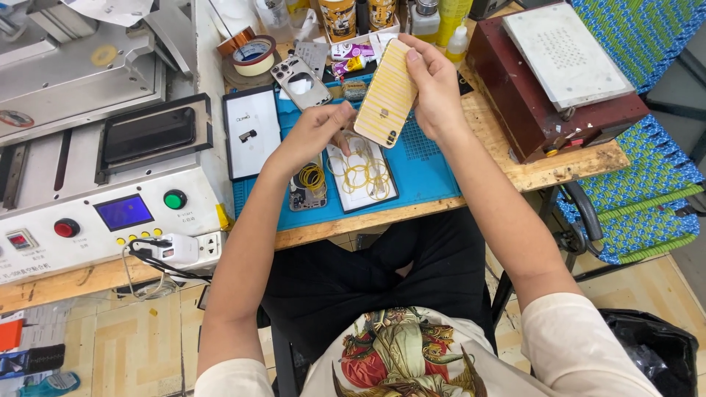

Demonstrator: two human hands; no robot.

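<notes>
My right hand (435, 87) grips the upper edge of a phone back panel (386, 95) wrapped crosswise in many yellow rubber bands, holding it tilted above the blue work mat (426, 165). My left hand (318, 131) pinches at the panel's lower left edge with its fingertips, at the bands. Below the hands a white phone panel (362, 174) lies on the mat with several loose yellow rubber bands on it. A phone frame (309, 185) with more yellow bands lies beside it.
A grey machine (110, 147) with red and green buttons stands at the left. A dark red heating plate (548, 73) sits at the right. Tape rolls (251, 55), bottles (338, 18), a phone housing (300, 81) and a black-framed screen (251, 131) crowd the bench's back.
</notes>
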